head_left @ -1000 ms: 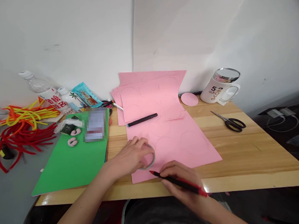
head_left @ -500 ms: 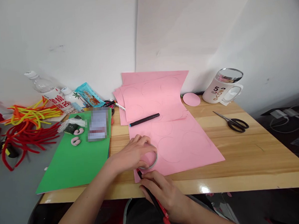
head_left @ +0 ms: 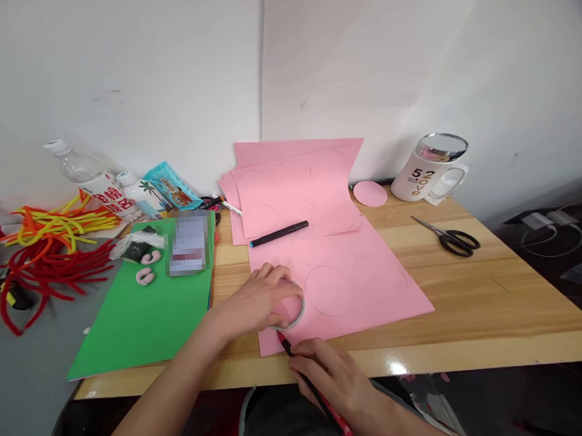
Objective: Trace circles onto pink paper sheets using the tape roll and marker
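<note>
My left hand [head_left: 263, 299] grips a round, grey-rimmed ring [head_left: 300, 308] pressed flat on a pink paper sheet [head_left: 392, 291]; pink shows inside the rim. In my right hand [head_left: 336, 378] is a slim black-and-red pen [head_left: 311, 376], its red tip at the ring's lower edge. Drawn circle outlines mark the sheet to the right of the ring. More pink sheets [head_left: 299, 178] lie behind, curling up against the wall, and a black marker [head_left: 279, 234] rests across the paper.
Green paper [head_left: 145, 323] carries a blurred phone-like rectangle [head_left: 189, 243] at left. Red pipe cleaners [head_left: 55, 276], a plastic bottle [head_left: 91, 176] and a blue packet [head_left: 172, 185] stand beyond. At right are scissors [head_left: 451, 237], a white mug [head_left: 425, 172] and a pink paper disc [head_left: 370, 193].
The pen in my right hand has moved right along the ring's lower edge, the hand shifting with it. My left hand keeps the ring in place; the view has shifted slightly.
</note>
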A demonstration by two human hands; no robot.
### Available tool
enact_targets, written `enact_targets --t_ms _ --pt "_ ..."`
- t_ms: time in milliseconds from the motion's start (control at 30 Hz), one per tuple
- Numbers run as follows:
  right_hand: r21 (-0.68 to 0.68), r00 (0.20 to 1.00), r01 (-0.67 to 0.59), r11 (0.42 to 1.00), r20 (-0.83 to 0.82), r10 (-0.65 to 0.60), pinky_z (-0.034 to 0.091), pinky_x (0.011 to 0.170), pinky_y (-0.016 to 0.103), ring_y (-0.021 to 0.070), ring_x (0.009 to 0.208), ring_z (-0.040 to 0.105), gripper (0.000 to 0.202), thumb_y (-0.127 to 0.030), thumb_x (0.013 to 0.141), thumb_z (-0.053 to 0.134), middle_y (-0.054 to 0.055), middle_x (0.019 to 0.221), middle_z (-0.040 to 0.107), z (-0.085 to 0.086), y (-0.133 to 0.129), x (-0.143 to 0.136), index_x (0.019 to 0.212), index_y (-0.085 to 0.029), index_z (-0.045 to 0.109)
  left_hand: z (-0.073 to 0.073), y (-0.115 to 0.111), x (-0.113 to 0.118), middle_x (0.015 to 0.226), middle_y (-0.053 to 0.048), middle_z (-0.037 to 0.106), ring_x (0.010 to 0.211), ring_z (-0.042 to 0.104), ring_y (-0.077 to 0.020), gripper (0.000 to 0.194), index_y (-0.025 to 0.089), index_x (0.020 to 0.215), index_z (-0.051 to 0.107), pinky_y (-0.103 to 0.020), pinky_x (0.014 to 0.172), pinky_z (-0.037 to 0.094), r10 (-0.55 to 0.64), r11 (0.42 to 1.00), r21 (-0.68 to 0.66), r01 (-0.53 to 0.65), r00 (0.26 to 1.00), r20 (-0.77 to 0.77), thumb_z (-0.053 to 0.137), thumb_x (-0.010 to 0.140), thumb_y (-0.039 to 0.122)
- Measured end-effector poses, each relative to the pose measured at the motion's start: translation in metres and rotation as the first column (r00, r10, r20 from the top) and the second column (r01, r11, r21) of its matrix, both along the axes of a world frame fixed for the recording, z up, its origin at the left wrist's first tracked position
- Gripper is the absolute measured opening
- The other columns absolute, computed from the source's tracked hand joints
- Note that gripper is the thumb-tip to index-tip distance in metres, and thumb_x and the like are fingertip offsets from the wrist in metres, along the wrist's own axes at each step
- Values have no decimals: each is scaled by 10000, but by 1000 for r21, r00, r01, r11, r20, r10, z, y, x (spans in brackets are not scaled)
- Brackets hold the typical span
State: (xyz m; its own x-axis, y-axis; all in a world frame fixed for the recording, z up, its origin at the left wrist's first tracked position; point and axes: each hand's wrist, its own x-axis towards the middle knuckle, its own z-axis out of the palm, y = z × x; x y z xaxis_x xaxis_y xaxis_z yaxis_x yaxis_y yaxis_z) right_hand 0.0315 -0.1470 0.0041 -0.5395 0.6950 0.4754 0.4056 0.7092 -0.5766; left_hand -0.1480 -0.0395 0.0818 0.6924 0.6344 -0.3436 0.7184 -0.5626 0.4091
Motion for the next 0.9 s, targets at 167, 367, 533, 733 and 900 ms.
enact_targets --t_ms 167,367,533,733,900 --pt "-115 993 29 993 -114 -43 545 675 220 144 783 648 204 -77 903 481 86 916 626 11 -1 21 1065 -164 570 1 -2 3 1224 -30 445 1105 385 -228 381 304 1139 570 -369 960 364 27 1000 5 -27 999 -31 640 793 159" --pt "-481 834 244 842 -338 -436 562 721 252 172 825 676 72 -244 823 649 54 900 680 24 30 46 836 -202 591 0 -11 8 1114 -53 489 1012 414 -226 268 237 1033 588 -376 911 379 14 994 106 -9 999 -43 543 812 92" --pt "-664 712 227 712 -386 -587 564 827 384 231 920 679 208 -309 740 727 96 958 718 41 83 48 868 -179 627 12 -30 22 1039 -86 513 923 442 -216 276 166 875 519 -374 835 422 38 989 148 -22 993 -107 389 772 -56" --pt "-660 774 -47 750 -499 -389 590 771 381 182 848 667 239 -299 798 642 62 915 685 59 131 7 966 -185 517 22 -42 39 1127 -109 520 1038 470 -237 421 158 976 501 -391 884 425 90 984 169 -56 975 -205 426 660 -109" --pt "-653 910 -311 690 -413 19 572 730 326 124 728 643 239 -139 824 526 25 909 635 60 152 -39 1059 -177 502 15 -46 45 1185 -173 516 1085 490 -324 494 121 1083 485 -478 896 429 105 978 205 -35 934 -340 517 619 -45"
